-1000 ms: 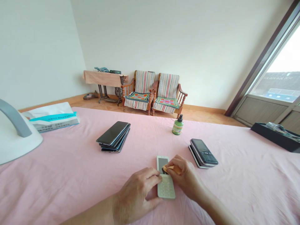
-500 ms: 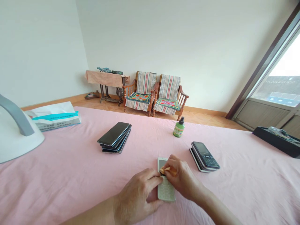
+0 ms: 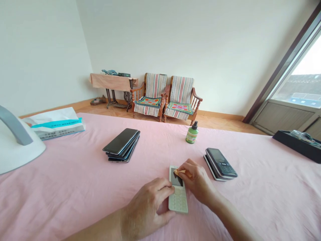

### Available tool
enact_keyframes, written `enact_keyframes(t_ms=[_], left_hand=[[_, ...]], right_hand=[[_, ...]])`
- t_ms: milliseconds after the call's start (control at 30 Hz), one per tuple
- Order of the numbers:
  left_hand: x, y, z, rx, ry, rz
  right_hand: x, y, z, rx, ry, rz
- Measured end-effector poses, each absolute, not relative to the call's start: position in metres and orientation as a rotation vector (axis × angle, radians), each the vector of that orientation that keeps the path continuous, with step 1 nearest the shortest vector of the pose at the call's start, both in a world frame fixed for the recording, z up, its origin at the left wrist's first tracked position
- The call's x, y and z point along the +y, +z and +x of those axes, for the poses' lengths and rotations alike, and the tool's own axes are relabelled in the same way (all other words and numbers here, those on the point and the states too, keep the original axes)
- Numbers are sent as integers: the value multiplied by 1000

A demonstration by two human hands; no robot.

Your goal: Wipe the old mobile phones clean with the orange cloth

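Observation:
A white keypad mobile phone (image 3: pixel 177 200) lies face up on the pink cloth near the front. My left hand (image 3: pixel 150 204) steadies it along its left side, fingers by the screen's lower edge and thumb at the bottom left corner. Over the screen, my right hand (image 3: pixel 197 179) pinches a small tan piece (image 3: pixel 178 172), cloth-like though its kind is unclear, and touches it to the glass. Part of the screen's right side is hidden by these fingers.
Left of centre is a stack of black smartphones (image 3: pixel 121 142); at right, a smaller stack of phones (image 3: pixel 222 164). A green spray bottle (image 3: pixel 192 134) stands behind. Farther out are a tissue pack (image 3: pixel 60 124), a white-and-grey object (image 3: pixel 20 144) and a black box (image 3: pixel 296 144).
My right hand has moved the tan piece up the phone's screen, uncovering the lower screen and upper keypad. My left hand keeps its place on the phone. The view has shifted slightly.

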State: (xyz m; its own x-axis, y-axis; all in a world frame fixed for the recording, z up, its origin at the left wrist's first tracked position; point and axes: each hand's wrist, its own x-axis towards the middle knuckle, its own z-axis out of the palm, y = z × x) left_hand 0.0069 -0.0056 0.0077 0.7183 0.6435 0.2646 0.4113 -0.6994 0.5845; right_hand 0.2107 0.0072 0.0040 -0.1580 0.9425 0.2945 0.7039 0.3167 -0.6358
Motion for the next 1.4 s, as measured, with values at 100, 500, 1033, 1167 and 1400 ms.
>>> enact_keyframes(t_ms=[100, 500, 1033, 1167, 1400], left_hand=[[-6, 7, 7, 816, 612, 2430], [-5, 7, 7, 818, 620, 2435], [-3, 9, 7, 785, 592, 2417], [-3, 9, 7, 792, 586, 2422], [-4, 9, 7, 793, 598, 2406]], right_hand=[[7, 3, 208, -1916, 444, -1447], [9, 3, 215, -1867, 450, -1478], [6, 2, 209, -1965, 503, -1404], [8, 3, 206, -1944, 490, -1410], [8, 4, 205, -1953, 468, -1406]])
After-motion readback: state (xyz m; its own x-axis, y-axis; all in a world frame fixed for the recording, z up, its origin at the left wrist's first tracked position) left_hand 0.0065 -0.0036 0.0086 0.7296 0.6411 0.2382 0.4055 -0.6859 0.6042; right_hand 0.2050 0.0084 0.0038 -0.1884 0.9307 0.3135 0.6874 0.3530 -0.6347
